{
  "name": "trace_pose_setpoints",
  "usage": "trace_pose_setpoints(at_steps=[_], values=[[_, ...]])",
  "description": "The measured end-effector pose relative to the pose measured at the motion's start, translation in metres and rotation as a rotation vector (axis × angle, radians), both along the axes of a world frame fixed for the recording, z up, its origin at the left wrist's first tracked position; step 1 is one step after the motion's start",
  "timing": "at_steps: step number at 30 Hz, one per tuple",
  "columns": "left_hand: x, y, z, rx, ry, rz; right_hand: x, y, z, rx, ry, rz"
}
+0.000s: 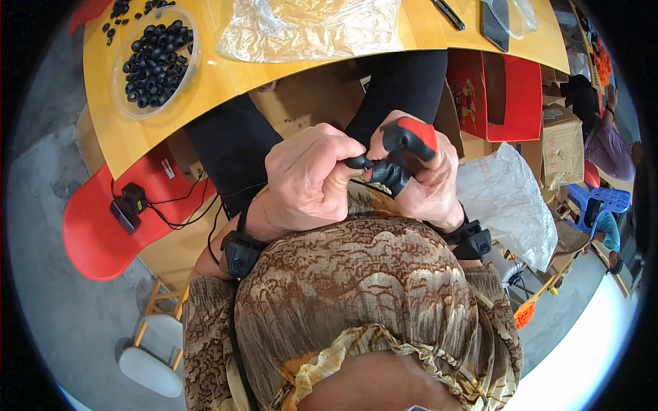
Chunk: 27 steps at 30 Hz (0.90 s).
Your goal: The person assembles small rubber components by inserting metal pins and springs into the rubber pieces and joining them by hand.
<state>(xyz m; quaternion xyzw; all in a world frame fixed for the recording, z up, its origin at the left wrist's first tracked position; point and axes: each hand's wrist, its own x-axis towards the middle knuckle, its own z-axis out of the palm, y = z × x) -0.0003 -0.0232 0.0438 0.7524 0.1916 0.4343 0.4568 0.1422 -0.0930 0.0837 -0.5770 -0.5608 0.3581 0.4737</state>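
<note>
Head view: I log left fingers [340, 145] pinching a black part [356, 162], right fingers [411, 138] curled alongside (grip unclear), presumably steadying, plastic bowl [197, 53] of black rings [156, 63] nearby.

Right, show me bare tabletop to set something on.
On the yellow wooden tabletop: below the round translucent plastic tub, and between the crumpled clear plastic bag and slim black tool. Crowded: upper left, with small black pieces beside the tub; upper right, around the flat black slab.

Grey floor [79, 322] — red chair [99, 236]
</note>
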Motion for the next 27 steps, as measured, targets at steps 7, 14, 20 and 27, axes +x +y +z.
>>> trace_pose_setpoints(at_steps=[7, 14, 20, 27], values=[[-0.003, -0.009, -0.003, -0.138, 0.033, 0.001, -0.001, -0.004, -0.006, 0.114, -0.203, -0.005], [-0.003, -0.005, -0.001, -0.079, 0.042, -0.021, 0.0, -0.003, -0.006, 0.025, -0.039, 0.0], [-0.006, -0.008, -0.001, -0.266, 0.095, -0.028, -0.003, -0.004, -0.01, 0.117, -0.185, -0.03], [-0.006, 0.003, -0.002, -0.439, -0.04, -0.205, -0.002, -0.003, -0.01, 0.13, -0.067, -0.038]])
